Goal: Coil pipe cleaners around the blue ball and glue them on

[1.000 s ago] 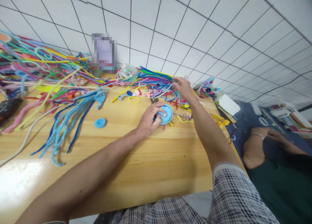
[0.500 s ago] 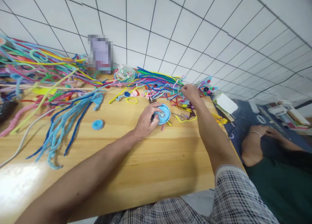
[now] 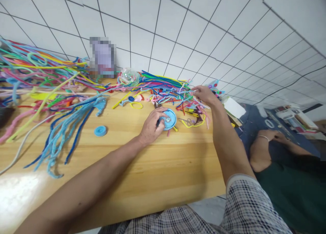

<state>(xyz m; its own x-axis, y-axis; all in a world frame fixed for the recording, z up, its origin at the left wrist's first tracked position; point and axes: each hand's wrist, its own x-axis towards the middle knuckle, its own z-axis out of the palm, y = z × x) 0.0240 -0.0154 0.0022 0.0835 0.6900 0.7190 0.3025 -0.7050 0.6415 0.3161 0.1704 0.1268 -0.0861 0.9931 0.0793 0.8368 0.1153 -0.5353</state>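
Blue coil (image 3: 172, 119) sits partly hidden by left hand (image 3: 152, 125).

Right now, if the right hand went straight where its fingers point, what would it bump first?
The right hand would probably bump the fuzzy sticks first; it may already touch them, as depth is hard to judge.

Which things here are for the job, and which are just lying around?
Probably for the job:
larger blue coil, held in the left hand
mixed pipe-cleaner pile, by the right hand
smaller blue coil, a similar roll

Just lying around, it seems:
scissors, untouched
clear ball
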